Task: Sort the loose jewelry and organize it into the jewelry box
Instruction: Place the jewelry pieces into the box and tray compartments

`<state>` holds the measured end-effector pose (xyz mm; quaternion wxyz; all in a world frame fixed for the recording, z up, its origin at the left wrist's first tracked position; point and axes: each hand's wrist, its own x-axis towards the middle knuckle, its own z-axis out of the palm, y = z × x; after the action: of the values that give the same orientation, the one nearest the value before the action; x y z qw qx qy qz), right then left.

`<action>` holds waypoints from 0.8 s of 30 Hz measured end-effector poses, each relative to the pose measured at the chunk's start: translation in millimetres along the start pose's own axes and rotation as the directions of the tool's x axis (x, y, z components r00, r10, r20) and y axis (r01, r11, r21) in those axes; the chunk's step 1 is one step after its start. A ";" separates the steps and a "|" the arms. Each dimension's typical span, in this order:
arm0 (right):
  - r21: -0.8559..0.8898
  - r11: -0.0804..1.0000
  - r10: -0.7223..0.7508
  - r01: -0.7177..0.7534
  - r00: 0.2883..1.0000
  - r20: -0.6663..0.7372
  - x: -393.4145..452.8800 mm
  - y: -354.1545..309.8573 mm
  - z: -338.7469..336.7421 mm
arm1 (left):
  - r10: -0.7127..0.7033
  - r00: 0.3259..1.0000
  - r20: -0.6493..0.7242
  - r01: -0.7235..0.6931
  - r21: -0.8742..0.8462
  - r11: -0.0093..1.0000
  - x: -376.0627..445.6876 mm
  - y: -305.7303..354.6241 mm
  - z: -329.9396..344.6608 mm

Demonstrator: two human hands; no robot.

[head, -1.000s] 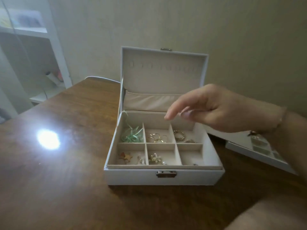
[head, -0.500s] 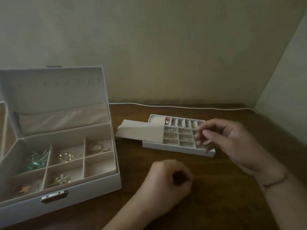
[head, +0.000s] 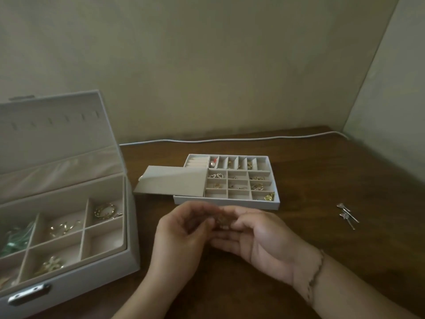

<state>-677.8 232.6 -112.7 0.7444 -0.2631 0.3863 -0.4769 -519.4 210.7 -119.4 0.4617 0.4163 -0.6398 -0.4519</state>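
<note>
Two hands are meeting over a dark wooden table, fingertips touching. The left hand and right hand are pinching a small gold piece between them — it is blurred, so its kind cannot be told. A thin bracelet is circling the right wrist.

At the left, the jewelry box is sitting with its lid standing upright. Its compartments are holding gold rings, a gold chain, a flower piece and something green.

Just beyond the hands, a shallow tray of small compartments is lying flat, gold items scattered through it — a flap is covering its left part.

Well to the right, three silver pins are lying loose. A white cable is running along the wall.
</note>
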 end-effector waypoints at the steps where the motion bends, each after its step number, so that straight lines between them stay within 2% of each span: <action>1: 0.014 1.000 -0.011 0.011 1.000 0.020 0.1 0.4 0.5 | 0.064 0.998 0.013 -0.065 0.083 0.994 0.0 -1.8 0.6; 4: -0.045 0.998 -0.049 0.049 0.999 -0.008 0.1 1.0 3.0 | 0.301 0.953 0.032 -0.296 0.308 0.904 1.6 -6.4 0.2; 6: -0.208 0.973 -0.122 0.104 0.989 -0.077 -0.7 -0.3 2.6 | 0.390 0.920 0.039 -0.377 0.365 0.852 6.7 -10.1 -0.7; 7: -0.358 0.924 -0.186 0.135 0.976 -0.114 -0.9 -1.0 -0.3 | 0.384 0.922 0.056 -0.374 0.393 0.840 9.9 -12.0 -0.3; 9: -0.673 0.719 -0.345 0.177 0.930 -0.124 -3.2 -5.4 -4.4 | 0.297 0.942 0.154 -0.333 0.524 0.784 13.2 -14.8 2.6; 10: -0.760 0.623 -0.408 0.186 0.906 -0.112 -4.2 -9.1 -5.1 | 0.223 0.950 0.218 -0.311 0.610 0.729 13.5 -15.6 3.8; 12: -0.820 0.533 -0.486 0.207 0.869 -0.097 -5.0 -18.5 -2.9 | 0.069 0.958 0.279 -0.262 0.750 0.608 12.9 -15.8 6.0; 14: -0.884 0.419 -0.539 0.209 0.841 -0.056 1.8 -30.5 2.2 | -0.002 0.971 0.237 -0.200 0.822 0.533 12.7 -12.9 7.3; 16: -0.947 0.270 -0.542 0.174 0.840 0.000 17.4 -41.5 8.3 | -0.051 0.984 0.172 -0.120 0.844 0.523 12.5 -10.0 6.9; 19: -0.990 0.091 -0.469 0.105 0.882 0.050 44.5 -50.4 18.3 | -0.090 0.994 0.065 -0.004 0.832 0.554 11.0 -8.5 6.3; 24: -0.998 -0.038 -0.400 0.054 0.914 0.065 60.6 -49.7 21.7 | -0.113 0.993 0.024 0.048 0.807 0.588 11.2 -6.1 4.4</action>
<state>-670.1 157.5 -82.3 0.1966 -0.7067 0.6460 -0.2110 -525.5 199.4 -123.6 0.1797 0.5916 -0.7716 -0.1494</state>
